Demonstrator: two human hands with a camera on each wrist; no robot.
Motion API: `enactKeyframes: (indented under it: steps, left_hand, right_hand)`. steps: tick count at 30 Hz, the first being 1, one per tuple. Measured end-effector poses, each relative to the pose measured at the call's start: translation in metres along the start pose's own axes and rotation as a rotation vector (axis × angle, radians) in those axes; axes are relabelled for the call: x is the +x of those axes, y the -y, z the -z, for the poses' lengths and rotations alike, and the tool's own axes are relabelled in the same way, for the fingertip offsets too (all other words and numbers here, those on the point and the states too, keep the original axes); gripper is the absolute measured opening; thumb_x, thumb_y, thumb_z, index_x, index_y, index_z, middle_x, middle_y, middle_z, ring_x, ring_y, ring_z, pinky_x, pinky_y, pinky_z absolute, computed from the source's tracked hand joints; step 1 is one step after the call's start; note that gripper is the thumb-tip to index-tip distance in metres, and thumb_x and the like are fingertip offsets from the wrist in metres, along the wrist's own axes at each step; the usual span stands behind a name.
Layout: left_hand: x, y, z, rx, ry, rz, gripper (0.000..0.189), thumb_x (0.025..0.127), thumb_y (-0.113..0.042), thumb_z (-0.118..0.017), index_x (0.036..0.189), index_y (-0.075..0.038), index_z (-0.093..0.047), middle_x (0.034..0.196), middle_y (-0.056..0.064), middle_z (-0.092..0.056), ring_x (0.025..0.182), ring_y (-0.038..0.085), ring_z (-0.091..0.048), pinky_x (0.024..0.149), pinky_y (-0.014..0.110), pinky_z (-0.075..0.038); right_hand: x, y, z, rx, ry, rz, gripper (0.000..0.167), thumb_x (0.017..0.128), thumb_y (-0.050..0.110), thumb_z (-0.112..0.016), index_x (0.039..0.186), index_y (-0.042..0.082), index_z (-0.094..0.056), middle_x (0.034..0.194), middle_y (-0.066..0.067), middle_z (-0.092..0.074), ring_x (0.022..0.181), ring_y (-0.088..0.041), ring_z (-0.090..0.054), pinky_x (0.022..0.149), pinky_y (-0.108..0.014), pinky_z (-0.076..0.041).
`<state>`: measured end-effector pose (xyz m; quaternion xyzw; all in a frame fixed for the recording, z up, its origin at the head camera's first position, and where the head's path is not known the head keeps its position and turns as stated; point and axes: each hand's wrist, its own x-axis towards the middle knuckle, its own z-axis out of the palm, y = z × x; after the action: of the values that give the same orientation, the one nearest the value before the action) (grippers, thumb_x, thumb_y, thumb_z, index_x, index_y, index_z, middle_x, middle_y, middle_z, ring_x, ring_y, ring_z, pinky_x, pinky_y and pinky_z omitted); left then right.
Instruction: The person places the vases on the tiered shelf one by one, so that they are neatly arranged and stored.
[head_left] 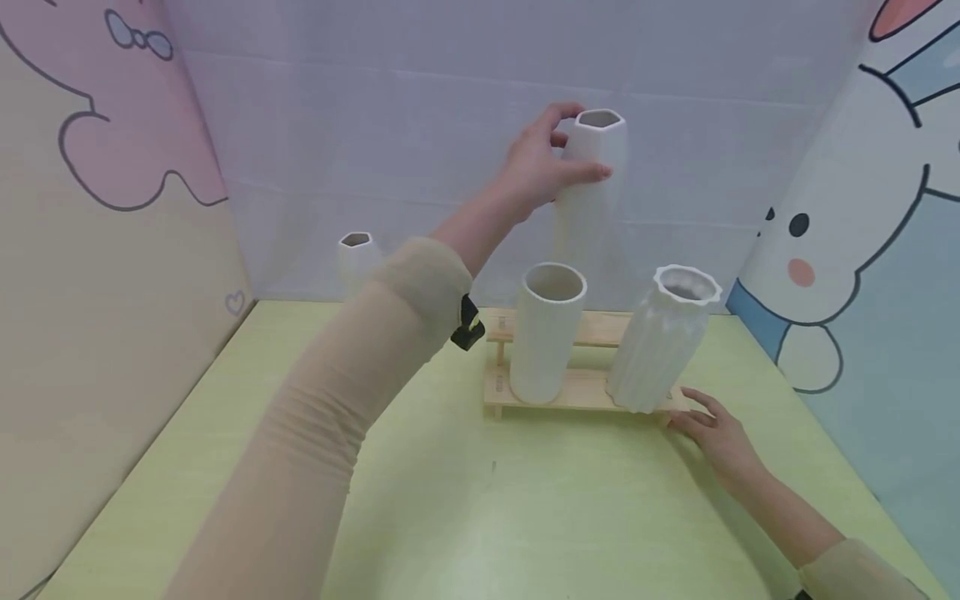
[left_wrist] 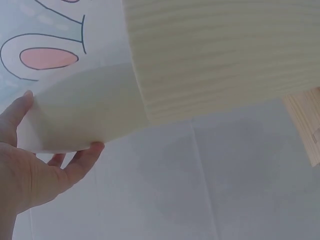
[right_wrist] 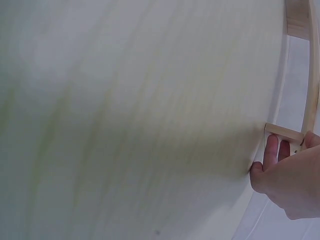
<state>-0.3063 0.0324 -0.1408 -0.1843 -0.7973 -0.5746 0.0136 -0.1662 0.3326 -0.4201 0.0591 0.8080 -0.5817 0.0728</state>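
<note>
My left hand [head_left: 540, 162] grips a tall white vase [head_left: 592, 200] with a five-sided mouth, thumb on the near side and fingers round the back. It stands upright over the rear step of a two-step wooden rack [head_left: 588, 396]. In the left wrist view the vase [left_wrist: 95, 110] lies between thumb and fingers, partly behind a ribbed vase [left_wrist: 225, 55]. My right hand [head_left: 720, 437] holds the rack's right front end. In the right wrist view its fingers [right_wrist: 270, 152] curl at the rack's end leg [right_wrist: 284, 132]. On the front step are a cylindrical white vase [head_left: 547, 342] and a fluted, frilled-rim vase [head_left: 660, 346], which leans right.
Another white vase [head_left: 356, 258] with an angular mouth is at the back left, its lower part hidden by my left sleeve [head_left: 330, 400]. A pale green table [head_left: 450, 508] carries the rack. Cartoon-printed walls [head_left: 870, 250] enclose the sides, and a pale sheet [head_left: 375, 125] hangs behind.
</note>
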Motion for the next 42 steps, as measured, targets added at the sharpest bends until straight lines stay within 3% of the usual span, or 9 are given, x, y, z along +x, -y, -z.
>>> enactKeyframes:
  steps: [10, 21, 29, 36, 42]
  left_hand:
    - [0.005, -0.002, -0.026, 0.048, 0.057, -0.040, 0.079, 0.071, -0.024, -0.083, 0.136, -0.030, -0.040, 0.123, 0.000, -0.050, 0.102, 0.015, -0.056, 0.078, 0.025, -0.051]
    - [0.009, 0.013, -0.050, 0.107, 0.072, -0.069, 0.080, 0.069, -0.026, -0.085, 0.135, -0.029, -0.041, 0.120, -0.001, -0.054, 0.100, 0.012, -0.055, 0.079, 0.023, -0.050]
    - [0.010, 0.020, -0.063, 0.127, 0.060, -0.059, 0.078, 0.069, -0.025, -0.085, 0.134, -0.028, -0.042, 0.114, -0.002, -0.054, 0.096, 0.012, -0.055, 0.079, 0.024, -0.050]
    - [0.008, 0.026, -0.073, 0.129, 0.074, -0.039, 0.075, 0.071, -0.023, -0.084, 0.132, -0.026, -0.041, 0.112, -0.002, -0.054, 0.095, 0.013, -0.056, 0.077, 0.025, -0.050]
    - [0.011, 0.031, -0.082, 0.113, 0.061, -0.012, 0.074, 0.070, -0.021, -0.085, 0.130, -0.025, -0.042, 0.106, -0.001, -0.056, 0.092, 0.013, -0.058, 0.073, 0.024, -0.051]
  right_hand:
    - [0.002, 0.002, -0.001, -0.045, 0.002, -0.020, 0.076, 0.094, 0.036, -0.057, 0.150, 0.004, -0.015, 0.110, 0.008, -0.065, 0.092, 0.004, -0.061, 0.079, -0.010, -0.041]
    - [0.004, 0.000, -0.002, -0.021, 0.007, -0.019, 0.076, 0.094, 0.033, -0.057, 0.150, 0.004, -0.015, 0.114, 0.004, -0.064, 0.092, 0.004, -0.061, 0.078, -0.010, -0.043]
    - [0.004, 0.001, -0.003, -0.007, 0.001, -0.002, 0.075, 0.094, 0.032, -0.057, 0.149, 0.004, -0.015, 0.107, 0.010, -0.064, 0.092, 0.003, -0.062, 0.078, -0.010, -0.043]
    - [0.006, 0.000, -0.003, -0.038, -0.004, -0.012, 0.075, 0.094, 0.034, -0.057, 0.149, 0.004, -0.016, 0.113, 0.004, -0.064, 0.092, 0.003, -0.061, 0.078, -0.009, -0.042]
    - [0.007, -0.001, -0.003, -0.005, 0.004, 0.012, 0.074, 0.094, 0.031, -0.058, 0.149, 0.003, -0.017, 0.106, 0.011, -0.065, 0.092, 0.003, -0.062, 0.078, -0.009, -0.043]
